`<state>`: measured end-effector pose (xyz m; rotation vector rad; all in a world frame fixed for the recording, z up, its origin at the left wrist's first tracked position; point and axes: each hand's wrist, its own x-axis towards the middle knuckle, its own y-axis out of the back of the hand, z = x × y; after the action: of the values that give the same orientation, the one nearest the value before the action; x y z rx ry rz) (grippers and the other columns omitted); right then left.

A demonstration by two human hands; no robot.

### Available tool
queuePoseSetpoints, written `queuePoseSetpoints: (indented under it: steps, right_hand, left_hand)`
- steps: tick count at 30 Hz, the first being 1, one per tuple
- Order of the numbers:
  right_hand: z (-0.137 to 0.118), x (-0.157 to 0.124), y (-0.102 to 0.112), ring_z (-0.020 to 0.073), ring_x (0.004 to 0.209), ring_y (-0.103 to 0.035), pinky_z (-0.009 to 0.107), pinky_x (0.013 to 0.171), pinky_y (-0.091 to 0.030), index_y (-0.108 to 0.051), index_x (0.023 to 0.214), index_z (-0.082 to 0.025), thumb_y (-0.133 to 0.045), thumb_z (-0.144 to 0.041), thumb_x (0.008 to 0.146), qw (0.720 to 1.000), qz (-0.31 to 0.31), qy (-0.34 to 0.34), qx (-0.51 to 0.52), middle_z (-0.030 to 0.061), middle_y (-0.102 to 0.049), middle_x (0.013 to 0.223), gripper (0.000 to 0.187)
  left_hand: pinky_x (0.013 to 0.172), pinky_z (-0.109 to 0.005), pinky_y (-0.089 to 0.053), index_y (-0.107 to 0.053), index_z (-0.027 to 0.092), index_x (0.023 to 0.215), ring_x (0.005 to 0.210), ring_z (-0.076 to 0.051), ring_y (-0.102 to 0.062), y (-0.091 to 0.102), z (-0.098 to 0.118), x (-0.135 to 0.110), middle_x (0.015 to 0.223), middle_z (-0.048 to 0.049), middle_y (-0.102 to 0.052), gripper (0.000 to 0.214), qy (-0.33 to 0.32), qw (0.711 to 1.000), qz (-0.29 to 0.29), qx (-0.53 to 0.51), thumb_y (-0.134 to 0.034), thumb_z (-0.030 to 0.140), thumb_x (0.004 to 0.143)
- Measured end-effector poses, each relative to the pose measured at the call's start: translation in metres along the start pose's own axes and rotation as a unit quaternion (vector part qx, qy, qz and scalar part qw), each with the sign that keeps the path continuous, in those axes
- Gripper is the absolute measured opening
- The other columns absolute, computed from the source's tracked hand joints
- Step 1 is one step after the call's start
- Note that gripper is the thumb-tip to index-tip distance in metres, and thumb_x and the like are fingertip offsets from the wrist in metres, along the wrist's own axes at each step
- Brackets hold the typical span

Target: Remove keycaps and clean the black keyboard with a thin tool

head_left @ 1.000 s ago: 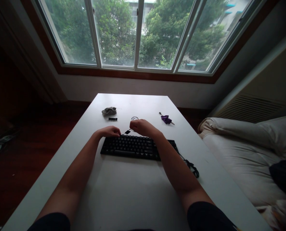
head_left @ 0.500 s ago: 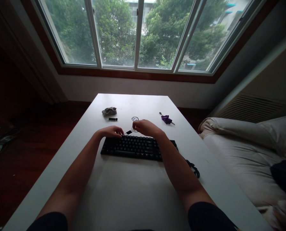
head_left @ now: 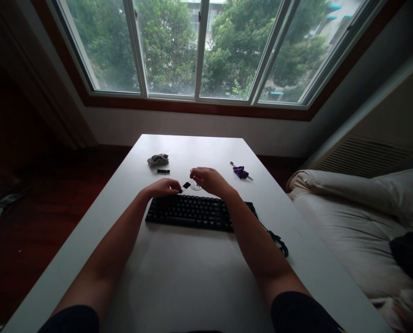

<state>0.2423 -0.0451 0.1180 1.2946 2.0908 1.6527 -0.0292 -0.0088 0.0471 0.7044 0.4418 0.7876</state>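
Observation:
A black keyboard (head_left: 192,212) lies across the middle of the white table (head_left: 178,277). My right hand (head_left: 209,181) hovers over its far edge, fingers pinched on a thin wire keycap puller (head_left: 194,184) whose tip carries a small black keycap (head_left: 186,185). My left hand (head_left: 164,187) is curled just left of that keycap, fingertips touching it above the keyboard's far left corner.
A short row of black keycaps (head_left: 163,171) and a crumpled grey cloth (head_left: 157,160) lie at the far left of the table. A purple-handled tool (head_left: 240,171) lies far right. The keyboard's black cable (head_left: 278,242) trails right. A pale sofa (head_left: 359,217) stands beside the table.
Both hands have drifted slightly away from me and closer together; my left fingers have reached the keycap held on the puller.

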Motion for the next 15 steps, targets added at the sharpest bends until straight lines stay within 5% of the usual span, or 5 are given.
queuePoseSetpoints:
  steps: [5,15]
  right_hand:
    - [-0.001,0.000,0.000,0.0127,0.079,-0.059,0.024,0.076,-0.039,-0.071,0.101,-0.020,-0.059,-0.008,0.094,1.000,0.017,0.003,-0.010,0.0036,-0.071,0.099,0.018]
    - [0.000,0.004,-0.011,0.0153,0.086,-0.063,0.025,0.077,-0.039,-0.072,0.102,-0.022,-0.061,-0.015,0.097,0.998,-0.042,-0.007,-0.052,0.0046,-0.072,0.101,0.014]
  left_hand:
    - [0.084,-0.030,-0.051,-0.074,0.021,0.106,0.091,-0.020,-0.068,-0.003,0.001,0.002,0.103,-0.0035,-0.077,0.035,-0.003,0.999,0.033,0.008,-0.060,0.045,0.086]
    - [0.077,-0.027,-0.047,-0.075,0.023,0.102,0.088,-0.020,-0.067,-0.012,0.010,0.006,0.099,-0.0023,-0.077,0.028,0.050,0.986,0.058,0.151,-0.054,0.034,0.087]
